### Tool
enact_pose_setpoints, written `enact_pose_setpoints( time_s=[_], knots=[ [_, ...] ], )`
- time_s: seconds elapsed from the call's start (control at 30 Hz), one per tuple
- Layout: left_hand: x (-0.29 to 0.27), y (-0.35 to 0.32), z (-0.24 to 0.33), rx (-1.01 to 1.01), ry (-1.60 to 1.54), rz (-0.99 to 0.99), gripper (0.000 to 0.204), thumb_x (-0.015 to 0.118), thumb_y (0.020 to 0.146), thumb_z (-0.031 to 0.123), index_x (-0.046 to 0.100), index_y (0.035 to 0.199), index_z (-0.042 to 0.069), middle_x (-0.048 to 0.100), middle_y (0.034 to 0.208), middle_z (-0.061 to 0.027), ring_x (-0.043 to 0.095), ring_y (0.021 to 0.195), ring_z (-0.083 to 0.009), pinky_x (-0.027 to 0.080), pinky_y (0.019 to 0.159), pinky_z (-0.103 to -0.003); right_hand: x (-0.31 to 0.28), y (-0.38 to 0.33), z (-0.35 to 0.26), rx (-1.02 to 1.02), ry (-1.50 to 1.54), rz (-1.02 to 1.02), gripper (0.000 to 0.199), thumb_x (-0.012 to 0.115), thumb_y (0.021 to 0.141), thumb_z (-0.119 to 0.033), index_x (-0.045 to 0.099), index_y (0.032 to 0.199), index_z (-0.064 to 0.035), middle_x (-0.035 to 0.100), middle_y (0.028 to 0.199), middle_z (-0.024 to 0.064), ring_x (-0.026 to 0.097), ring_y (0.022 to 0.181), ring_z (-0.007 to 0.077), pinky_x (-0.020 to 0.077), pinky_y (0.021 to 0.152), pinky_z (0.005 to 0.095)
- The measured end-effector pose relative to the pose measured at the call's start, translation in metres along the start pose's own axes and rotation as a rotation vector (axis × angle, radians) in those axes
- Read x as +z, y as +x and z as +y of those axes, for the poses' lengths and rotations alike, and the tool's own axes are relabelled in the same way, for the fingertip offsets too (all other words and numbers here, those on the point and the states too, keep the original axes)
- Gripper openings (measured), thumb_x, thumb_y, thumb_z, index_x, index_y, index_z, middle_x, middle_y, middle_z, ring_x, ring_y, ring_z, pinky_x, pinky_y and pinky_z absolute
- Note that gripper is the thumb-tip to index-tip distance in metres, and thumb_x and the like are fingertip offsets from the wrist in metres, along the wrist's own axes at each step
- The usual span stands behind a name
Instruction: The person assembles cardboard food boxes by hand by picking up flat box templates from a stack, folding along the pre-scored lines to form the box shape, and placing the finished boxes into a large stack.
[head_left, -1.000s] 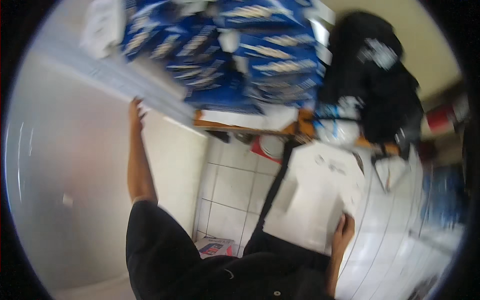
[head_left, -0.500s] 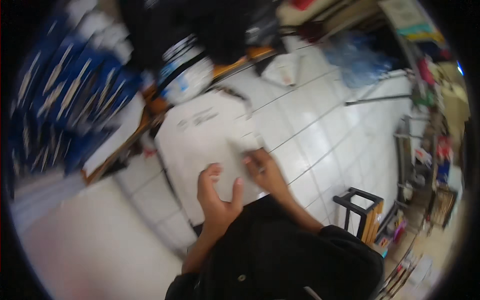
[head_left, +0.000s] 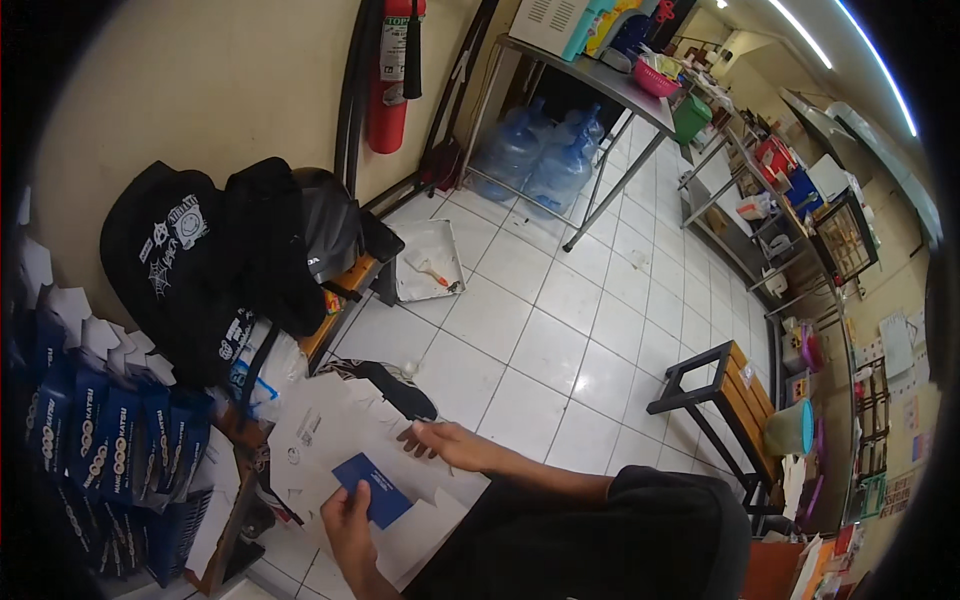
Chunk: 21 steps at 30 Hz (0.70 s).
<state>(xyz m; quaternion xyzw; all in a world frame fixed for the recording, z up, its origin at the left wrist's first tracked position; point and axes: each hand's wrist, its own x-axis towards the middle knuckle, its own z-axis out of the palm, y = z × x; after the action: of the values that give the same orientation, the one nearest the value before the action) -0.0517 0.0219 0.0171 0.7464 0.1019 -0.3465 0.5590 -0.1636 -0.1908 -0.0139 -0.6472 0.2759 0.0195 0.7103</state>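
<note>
A white cardboard box blank [head_left: 330,445] with cut flaps and a printed dark-blue panel [head_left: 378,488] lies in front of me, over my lap. My left hand [head_left: 352,525] is at its left side, thumb on the edge of the blue panel and fingers closed on the board. My right hand [head_left: 445,445] hovers by the blank's upper right edge, its fingers loosely apart and holding nothing I can see. To the left stands a stack of blue printed box blanks [head_left: 120,440] with white flaps.
Behind the blank, a black jacket and bag [head_left: 215,240] lie on a wooden bench [head_left: 335,312]. A white tray [head_left: 430,250] holding a brush sits on the tiled floor. At right stands a wooden stool [head_left: 735,395]; blue water jugs [head_left: 540,155] are under a metal table [head_left: 600,85].
My view has swung up and toward the room. The blank's blue panel now shows, where its face was white before. My left hand has closed on it; my right hand has shifted left.
</note>
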Motion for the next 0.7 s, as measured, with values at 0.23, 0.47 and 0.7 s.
enact_pose_setpoints(
  time_s=[0.23,0.47,0.7],
  knots=[
    [-0.047,-0.027,0.052,0.261,-0.743,-0.056,0.034,0.071,0.095,0.002,0.055,0.125,0.003,0.064,0.122,-0.0092,0.064,0.111,-0.0190,0.053,0.097,-0.036,0.024,-0.028,-0.116,-0.758,-0.089,-0.159,0.065,0.030,0.112,-0.048,0.049,0.145,0.0054,0.058,0.140,0.0199,0.056,0.126,0.0303,0.0437,0.106,0.0405],
    [0.001,-0.021,0.130,0.445,-0.942,-0.251,0.023,0.070,0.099,0.011,0.067,0.120,0.001,0.073,0.113,-0.0053,0.070,0.099,-0.0117,0.055,0.089,-0.030,0.026,-0.005,-0.161,-1.249,-0.510,-0.059,0.054,0.054,0.103,-0.044,0.072,0.125,0.0018,0.065,0.134,0.0241,0.059,0.128,0.0433,0.0469,0.108,0.0485],
    [0.003,-0.021,0.122,0.493,-0.898,-0.219,0.020,0.073,0.098,0.013,0.069,0.114,0.003,0.076,0.099,-0.0048,0.071,0.084,-0.0113,0.056,0.072,-0.030,0.015,0.001,-0.184,-1.346,-0.702,-0.109,0.036,0.072,0.079,-0.013,0.077,0.113,-0.0029,0.072,0.124,0.0122,0.061,0.126,0.0408,0.0515,0.107,0.0569]
  ],
)
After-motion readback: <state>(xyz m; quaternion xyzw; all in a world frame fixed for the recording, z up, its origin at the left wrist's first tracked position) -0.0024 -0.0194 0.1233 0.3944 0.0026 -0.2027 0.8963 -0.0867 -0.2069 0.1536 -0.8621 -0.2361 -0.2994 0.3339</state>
